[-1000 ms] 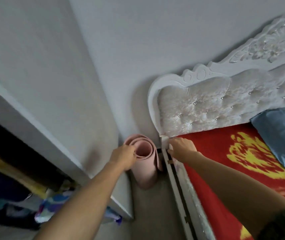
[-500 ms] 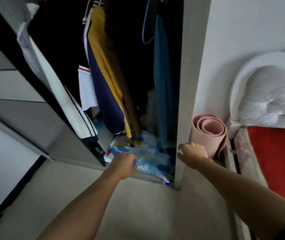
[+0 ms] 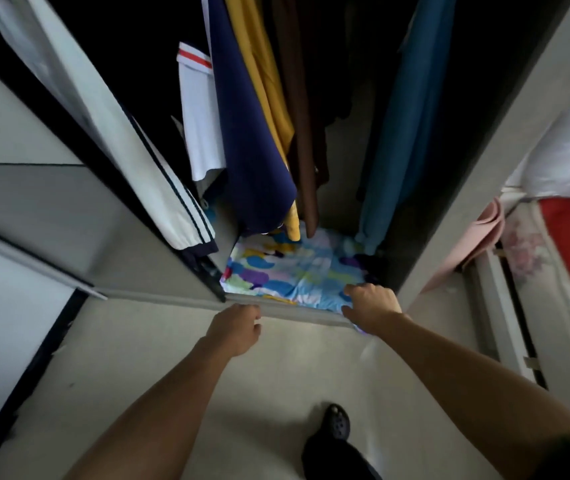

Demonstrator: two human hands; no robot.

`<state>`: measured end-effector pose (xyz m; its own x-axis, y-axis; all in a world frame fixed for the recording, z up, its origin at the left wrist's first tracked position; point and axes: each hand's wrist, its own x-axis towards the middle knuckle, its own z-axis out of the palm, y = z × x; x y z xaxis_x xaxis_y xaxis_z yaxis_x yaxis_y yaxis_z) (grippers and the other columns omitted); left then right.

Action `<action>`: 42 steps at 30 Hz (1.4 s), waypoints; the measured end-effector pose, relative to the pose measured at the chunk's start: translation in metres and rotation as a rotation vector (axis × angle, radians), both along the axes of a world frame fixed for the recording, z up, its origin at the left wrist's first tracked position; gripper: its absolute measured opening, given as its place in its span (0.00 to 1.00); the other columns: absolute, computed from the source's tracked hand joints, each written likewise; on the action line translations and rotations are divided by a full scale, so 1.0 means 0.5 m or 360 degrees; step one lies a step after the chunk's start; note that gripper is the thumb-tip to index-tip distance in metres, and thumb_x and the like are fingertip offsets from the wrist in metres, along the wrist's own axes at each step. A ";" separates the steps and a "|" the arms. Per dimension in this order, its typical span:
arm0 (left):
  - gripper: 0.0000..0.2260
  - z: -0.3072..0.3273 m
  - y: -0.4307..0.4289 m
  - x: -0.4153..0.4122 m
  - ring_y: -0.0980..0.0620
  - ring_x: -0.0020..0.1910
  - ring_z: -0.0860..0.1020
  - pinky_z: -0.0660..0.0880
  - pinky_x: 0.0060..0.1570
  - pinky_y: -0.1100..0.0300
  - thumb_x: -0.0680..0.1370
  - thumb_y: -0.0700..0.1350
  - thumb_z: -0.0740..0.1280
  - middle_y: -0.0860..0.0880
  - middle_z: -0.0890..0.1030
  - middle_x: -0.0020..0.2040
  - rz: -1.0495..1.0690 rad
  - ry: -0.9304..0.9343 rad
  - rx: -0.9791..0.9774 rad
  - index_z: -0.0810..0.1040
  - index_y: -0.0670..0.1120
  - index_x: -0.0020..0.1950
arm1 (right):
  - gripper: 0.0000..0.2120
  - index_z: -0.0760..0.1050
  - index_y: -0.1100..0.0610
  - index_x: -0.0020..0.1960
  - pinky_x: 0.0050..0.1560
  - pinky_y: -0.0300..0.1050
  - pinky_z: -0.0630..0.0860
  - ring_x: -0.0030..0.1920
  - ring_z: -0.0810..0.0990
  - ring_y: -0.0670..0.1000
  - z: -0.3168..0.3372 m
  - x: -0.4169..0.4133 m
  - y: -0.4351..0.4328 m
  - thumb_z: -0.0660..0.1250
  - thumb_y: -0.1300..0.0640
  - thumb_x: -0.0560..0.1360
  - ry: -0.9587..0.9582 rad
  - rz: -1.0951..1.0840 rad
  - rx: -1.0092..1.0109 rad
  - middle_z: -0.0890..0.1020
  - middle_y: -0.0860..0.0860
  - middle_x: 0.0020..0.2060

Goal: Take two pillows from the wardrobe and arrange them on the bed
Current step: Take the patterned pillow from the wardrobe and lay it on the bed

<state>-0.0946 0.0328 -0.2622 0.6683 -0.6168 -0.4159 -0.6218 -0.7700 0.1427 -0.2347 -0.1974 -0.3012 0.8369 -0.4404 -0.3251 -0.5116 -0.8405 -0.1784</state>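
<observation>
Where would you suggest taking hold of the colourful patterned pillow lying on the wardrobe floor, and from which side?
Probably by its near edge, from the front. The patterned pillow lies flat on the wardrobe floor, its back under hanging clothes, its front edge exposed behind the sill. The right hand already rests on its near right corner; the left hand could take the near left.

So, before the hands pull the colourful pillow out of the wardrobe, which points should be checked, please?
1. Wardrobe opening clear in front of the colourful pillow: ok.
2. Right hand on the pillow's front edge: ok, though a closed grip: cannot tell.
3. Left hand on the pillow: not ok, it is at the wardrobe sill, fingers curled.
4. Hanging clothes clear of the pillow: not ok, the teal garment and the navy garment hang down onto it.
5. Second pillow located: cannot tell.
</observation>
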 end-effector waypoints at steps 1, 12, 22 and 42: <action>0.13 -0.026 -0.008 0.023 0.44 0.57 0.76 0.73 0.55 0.54 0.76 0.49 0.63 0.43 0.78 0.58 -0.0002 0.0022 0.0016 0.75 0.49 0.60 | 0.18 0.73 0.51 0.61 0.53 0.50 0.76 0.56 0.79 0.58 -0.028 0.018 -0.007 0.62 0.45 0.73 0.0018 -0.0015 0.0019 0.80 0.53 0.58; 0.13 -0.432 -0.136 0.297 0.43 0.56 0.77 0.76 0.53 0.52 0.76 0.47 0.64 0.44 0.80 0.56 -0.0088 0.0043 -0.0014 0.76 0.46 0.59 | 0.23 0.68 0.50 0.65 0.52 0.51 0.76 0.55 0.80 0.59 -0.430 0.221 -0.110 0.65 0.44 0.72 0.0038 -0.0212 0.0054 0.80 0.55 0.56; 0.18 -0.945 -0.235 0.518 0.42 0.63 0.72 0.73 0.59 0.49 0.77 0.51 0.64 0.43 0.74 0.65 -0.0127 0.0045 -0.0117 0.71 0.46 0.65 | 0.28 0.65 0.52 0.68 0.55 0.53 0.75 0.59 0.76 0.60 -0.887 0.394 -0.228 0.66 0.44 0.72 0.0004 -0.0386 0.0007 0.76 0.57 0.60; 0.45 -1.346 -0.441 0.880 0.42 0.74 0.56 0.59 0.69 0.44 0.67 0.61 0.72 0.43 0.57 0.77 -0.0471 -0.0388 -0.0138 0.53 0.48 0.76 | 0.37 0.59 0.47 0.73 0.62 0.59 0.64 0.67 0.65 0.59 -1.277 0.606 -0.378 0.62 0.33 0.69 -0.0136 -0.0548 -0.0295 0.69 0.55 0.67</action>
